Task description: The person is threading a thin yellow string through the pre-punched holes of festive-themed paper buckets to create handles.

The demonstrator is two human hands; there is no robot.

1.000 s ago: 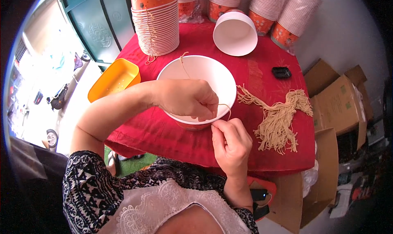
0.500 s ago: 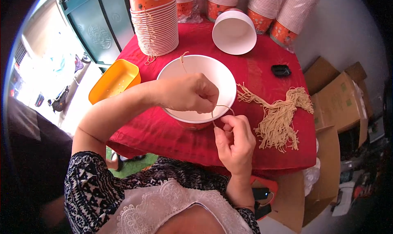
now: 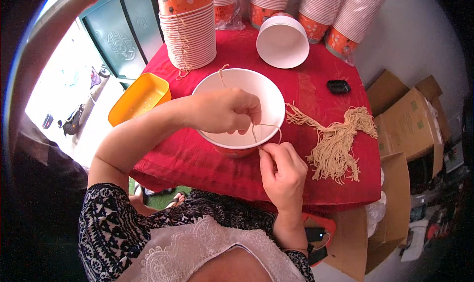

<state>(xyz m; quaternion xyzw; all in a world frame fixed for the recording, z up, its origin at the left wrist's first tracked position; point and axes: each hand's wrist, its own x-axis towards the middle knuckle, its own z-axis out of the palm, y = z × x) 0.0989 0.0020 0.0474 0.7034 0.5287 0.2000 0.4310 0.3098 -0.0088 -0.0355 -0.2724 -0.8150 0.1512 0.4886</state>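
A white-lined paper bucket (image 3: pixel 200 89) with an orange-red outside stands on the red cloth in front of me. A thin beige cord (image 3: pixel 271 125) loops over its near right rim. My left hand (image 3: pixel 224 112) reaches over the bucket's mouth, its fingers curled and pinching the cord at the inner side. Just outside the same rim, my right hand (image 3: pixel 285 171) pinches the cord between thumb and forefinger. At the far left rim a cord end (image 3: pixel 223 71) sticks up, and a length hangs down the inner wall.
Beige cords (image 3: pixel 338 146) lie bundled at the right, near a small black object (image 3: pixel 338 86). A yellow basket (image 3: pixel 140 100) sits left. Stacked buckets (image 3: pixel 187 37) and a tipped white bucket (image 3: pixel 282 41) stand behind. Cardboard boxes (image 3: pixel 410 119) flank the table. A blurred brownish shape (image 3: pixel 54 28) crosses the upper left.
My left hand has shifted slightly left, and my right hand has moved up close against the rim with the cord. The blurred shape at the upper left has appeared, and a sandaled foot shows below.
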